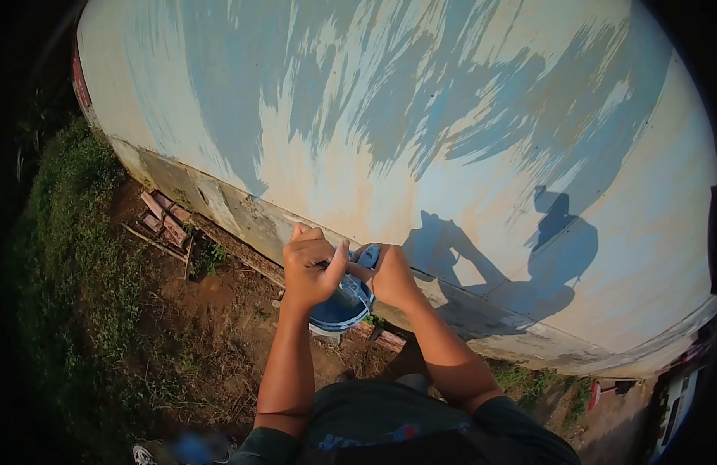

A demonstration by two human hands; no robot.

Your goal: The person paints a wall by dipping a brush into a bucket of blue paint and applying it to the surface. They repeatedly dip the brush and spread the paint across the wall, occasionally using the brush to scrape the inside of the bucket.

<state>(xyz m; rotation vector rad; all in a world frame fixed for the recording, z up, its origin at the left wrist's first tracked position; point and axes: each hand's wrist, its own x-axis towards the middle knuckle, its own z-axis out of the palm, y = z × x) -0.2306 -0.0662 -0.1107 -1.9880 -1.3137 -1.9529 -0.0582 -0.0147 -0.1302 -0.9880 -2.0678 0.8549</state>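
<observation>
My left hand (310, 267) is closed in a fist with the thumb raised, above the left side of a small paint bucket (335, 319). Blue paint coats the bucket's inside and rim, and its thin wire handle (358, 291) rises toward my hands. Beside it, my right hand (391, 277) has its fingers curled at a blue, paint-smeared handle end (368, 256), with one finger reaching toward my left hand. What my left fist grips I cannot tell. Both hands are close together in front of the wall (335, 186), which carries broad, streaky blue-grey brush strokes over a pale surface.
Red bricks (165, 221) and sticks lie by the wall's base at left. Grass (79, 232) grows beyond the bare soil (219, 325). A shoe (144, 453) shows at the bottom left. My shadow (556, 248) falls on the wall at right.
</observation>
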